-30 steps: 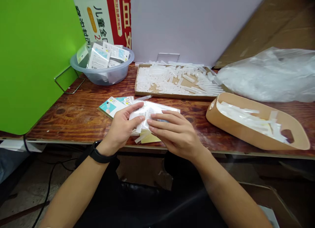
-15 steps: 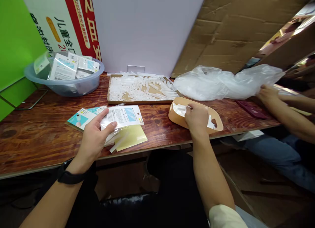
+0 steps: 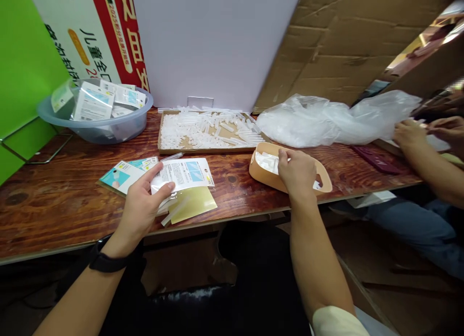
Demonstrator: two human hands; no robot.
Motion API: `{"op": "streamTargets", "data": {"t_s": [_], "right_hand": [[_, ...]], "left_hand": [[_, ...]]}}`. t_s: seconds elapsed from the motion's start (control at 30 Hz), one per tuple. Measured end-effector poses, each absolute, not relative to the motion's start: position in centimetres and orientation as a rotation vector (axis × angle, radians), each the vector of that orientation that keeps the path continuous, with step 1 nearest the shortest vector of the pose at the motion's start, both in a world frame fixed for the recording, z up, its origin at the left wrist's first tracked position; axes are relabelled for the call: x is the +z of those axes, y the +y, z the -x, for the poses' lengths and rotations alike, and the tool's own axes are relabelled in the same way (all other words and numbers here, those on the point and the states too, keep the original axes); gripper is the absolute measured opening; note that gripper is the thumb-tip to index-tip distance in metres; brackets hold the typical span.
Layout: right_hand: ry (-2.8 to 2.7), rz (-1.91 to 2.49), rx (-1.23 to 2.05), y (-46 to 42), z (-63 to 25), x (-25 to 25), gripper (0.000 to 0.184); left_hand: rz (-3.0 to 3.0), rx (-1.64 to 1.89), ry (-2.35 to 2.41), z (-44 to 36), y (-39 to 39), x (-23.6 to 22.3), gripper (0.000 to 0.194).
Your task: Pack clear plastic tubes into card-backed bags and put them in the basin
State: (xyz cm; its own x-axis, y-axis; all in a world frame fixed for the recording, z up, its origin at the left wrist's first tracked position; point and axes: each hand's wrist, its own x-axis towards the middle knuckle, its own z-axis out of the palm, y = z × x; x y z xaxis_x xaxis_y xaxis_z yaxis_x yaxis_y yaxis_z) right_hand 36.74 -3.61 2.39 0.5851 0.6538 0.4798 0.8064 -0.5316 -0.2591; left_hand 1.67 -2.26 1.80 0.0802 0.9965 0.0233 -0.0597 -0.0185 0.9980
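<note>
My left hand (image 3: 142, 200) is closed on a printed packet (image 3: 188, 173), a white card with a blue picture in clear plastic, thumb on top. Beneath the packet, a yellow-green sheet (image 3: 195, 204) and a thin translucent strip (image 3: 175, 211) lie near the table edge. Teal-and-white packets (image 3: 121, 175) rest on the table just left of it. Inside a tan oval basket (image 3: 261, 175) are small white pieces (image 3: 267, 162). Over this basket is my right hand (image 3: 297, 175), fingers pinched together; whatever they may hold is hidden.
A shallow cardboard tray (image 3: 203, 151) of translucent tubes stands behind. At left is a blue plastic basin (image 3: 108, 132) of packets. A clear plastic bag (image 3: 308, 123) and a dark red phone-like object (image 3: 375, 160) lie right, near a co-worker's hand (image 3: 409, 134).
My right hand has shifted slightly right within the basket, with its fingers pinched. My left hand still holds the packet, lowered a little. At right, the co-worker's hand has left the plastic bag.
</note>
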Motion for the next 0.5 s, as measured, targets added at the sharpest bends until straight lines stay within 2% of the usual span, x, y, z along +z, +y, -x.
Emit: {"op": "streamTargets", "data": {"t_s": [0.13, 0.33, 0.5], "right_hand": [[-1.146, 2.443, -0.359, -3.38, -36.76, 2.28, 0.032], [-1.264, 2.085, -0.065, -3.19, -37.16, 1.77, 0.018], [-1.352, 2.066, 0.078, -3.16, -37.32, 1.43, 0.018]], "left_hand": [[-1.225, 1.185, 1.086, -1.48, -2.20, 1.75, 0.078], [-1.227, 1.197, 1.095, -1.49, -2.33, 1.91, 0.077], [-1.231, 1.183, 1.088, -1.59, -2.35, 1.71, 0.077]]}}
